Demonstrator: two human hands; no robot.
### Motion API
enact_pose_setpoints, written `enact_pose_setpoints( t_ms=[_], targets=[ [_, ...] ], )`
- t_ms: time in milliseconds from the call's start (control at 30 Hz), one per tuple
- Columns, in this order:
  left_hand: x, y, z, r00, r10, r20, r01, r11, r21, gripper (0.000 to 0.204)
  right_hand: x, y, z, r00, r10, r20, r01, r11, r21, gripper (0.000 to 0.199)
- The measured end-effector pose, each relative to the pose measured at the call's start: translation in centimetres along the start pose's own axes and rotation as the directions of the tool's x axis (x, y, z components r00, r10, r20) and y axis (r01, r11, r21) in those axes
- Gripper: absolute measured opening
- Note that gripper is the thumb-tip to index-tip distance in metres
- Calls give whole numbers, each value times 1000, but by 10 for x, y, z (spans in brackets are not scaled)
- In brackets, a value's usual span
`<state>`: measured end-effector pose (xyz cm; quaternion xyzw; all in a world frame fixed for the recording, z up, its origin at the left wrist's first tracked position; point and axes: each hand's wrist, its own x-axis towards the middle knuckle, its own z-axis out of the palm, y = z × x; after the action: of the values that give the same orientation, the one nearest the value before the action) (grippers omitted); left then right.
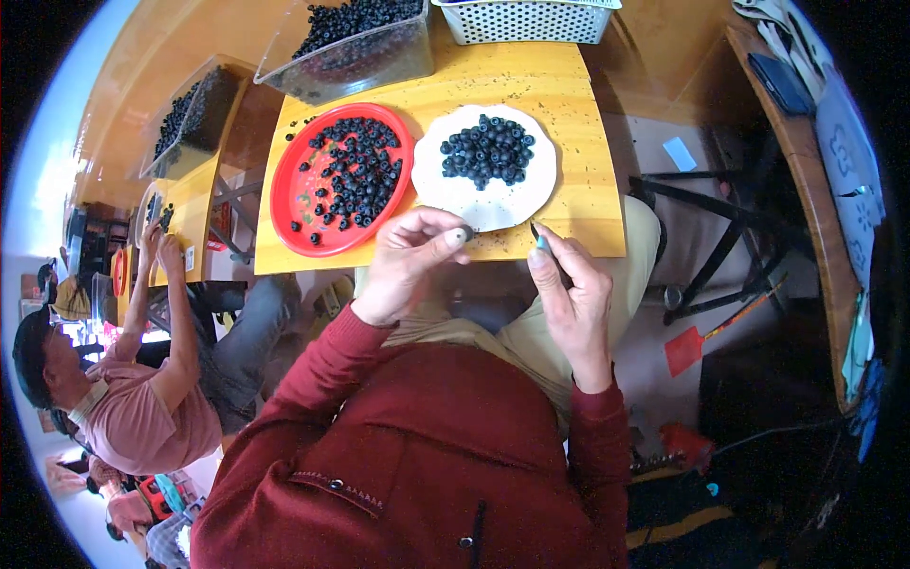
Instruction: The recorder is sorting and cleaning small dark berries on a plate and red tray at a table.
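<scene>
My left hand (409, 261) pinches a small dark round piece (466, 231) between thumb and fingers, just in front of the white plate (486, 207). It looks like the many black pieces about it, bead-like or berry-like, several showing a hollow in the middle. A slim tool (540, 242) with a dark pointed tip and a teal part is gripped in my right hand (576, 294), apart from the left. On the white plate lies a heap of the black pieces (486, 152). More black pieces (355, 175) are spread over the red plate (296, 232) to its left.
A clear bin (374, 71) of black pieces and a white perforated basket (529, 24) stand at the back. Dark crumbs dot the yellow wooden table (583, 171). A person (142, 398) works at another table on the left. A red fly swatter (684, 351) lies at the right.
</scene>
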<state>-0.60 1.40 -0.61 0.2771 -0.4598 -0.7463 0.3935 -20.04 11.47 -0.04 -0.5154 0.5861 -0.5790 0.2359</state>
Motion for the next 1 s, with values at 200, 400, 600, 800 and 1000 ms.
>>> enact_pose_setpoints(
  t_ms=[200, 400, 600, 800, 1000],
  targets=[
    [7, 27, -51, 908, 412, -74, -236, 652, 721, 10, -7, 4, 1, 998, 67, 11, -67, 998, -2, 33],
    [14, 65, -73, 860, 510, -3, -110, 192, 975, 13, -12, 9, 8, 996, 83, 25, -83, 997, 1, 35],
    [36, 46, -42, 884, 420, 205, -292, 154, 944, 14, -18, 9, 4, 992, 123, 23, -123, 992, 4, 35],
    [62, 19, 0, 889, 283, 359, -344, -102, 933, 18, -24, 12, 3, 997, 59, -46, -59, 998, 14, 35],
    [74, 7, 15, 925, 198, 326, -279, -230, 932, 18, -33, 16, -6, 990, 141, -30, -140, 989, 51, 35]
  ],
)
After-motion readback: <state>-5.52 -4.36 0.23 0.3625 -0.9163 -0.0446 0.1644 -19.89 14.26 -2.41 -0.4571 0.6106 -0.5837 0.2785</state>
